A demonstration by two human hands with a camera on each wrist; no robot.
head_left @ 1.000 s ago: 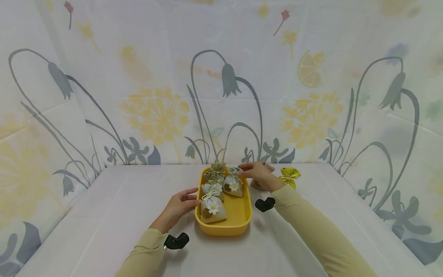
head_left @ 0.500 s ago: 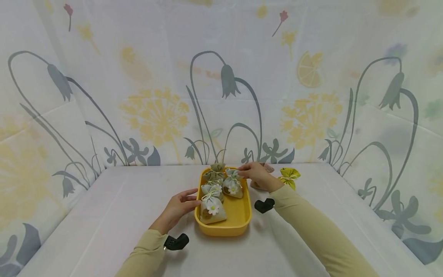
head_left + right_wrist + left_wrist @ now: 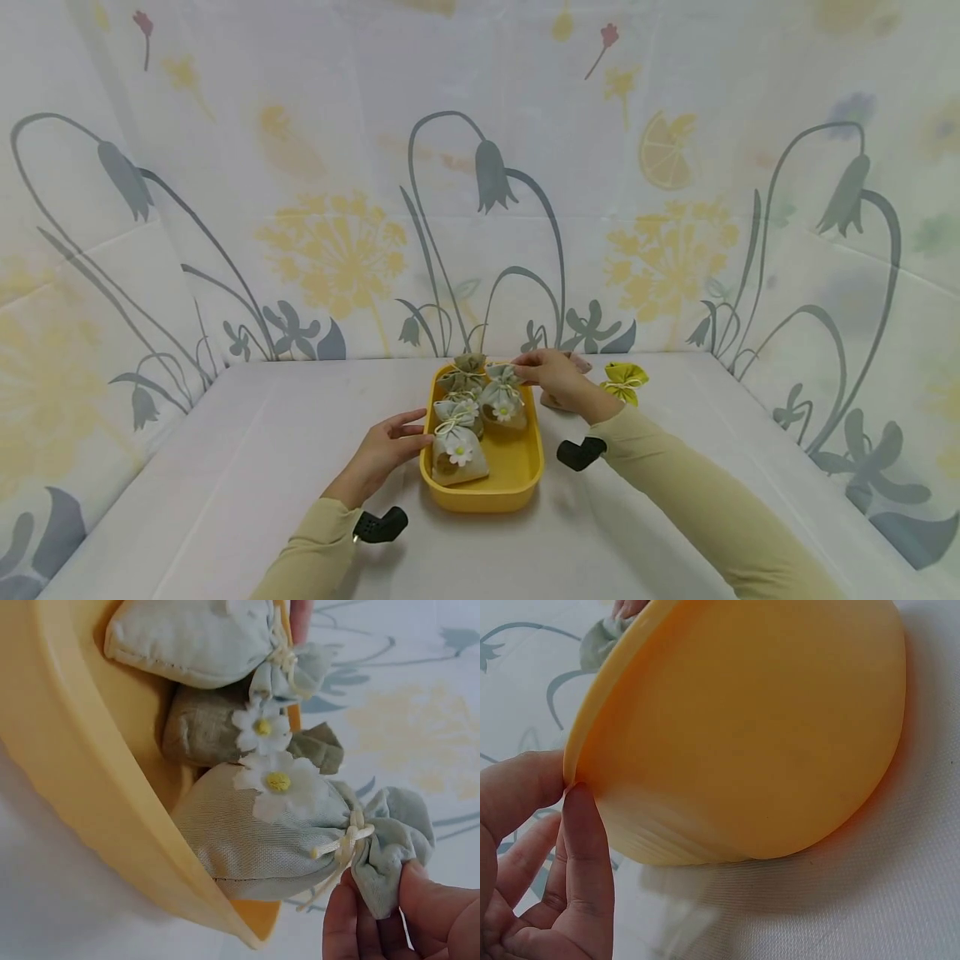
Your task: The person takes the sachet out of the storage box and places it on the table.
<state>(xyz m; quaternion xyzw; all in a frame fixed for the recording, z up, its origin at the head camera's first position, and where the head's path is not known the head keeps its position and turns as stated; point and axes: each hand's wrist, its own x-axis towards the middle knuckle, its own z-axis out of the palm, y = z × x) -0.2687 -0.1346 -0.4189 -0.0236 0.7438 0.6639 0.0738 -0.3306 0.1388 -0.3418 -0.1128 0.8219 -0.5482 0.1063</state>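
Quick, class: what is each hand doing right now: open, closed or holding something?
Left hand: holding the yellow tray by its rim.
Right hand: holding a pale flowered pouch by its gathered top.

no readable text, no legible labels or brands, no numbers or signs

Left hand (image 3: pixel 386 450) pinching, spare fingers (image 3: pixel 529 859) bent beside the tips; right hand (image 3: pixel 558 379) pinching, forearm (image 3: pixel 697 483) angled behind its fingertips
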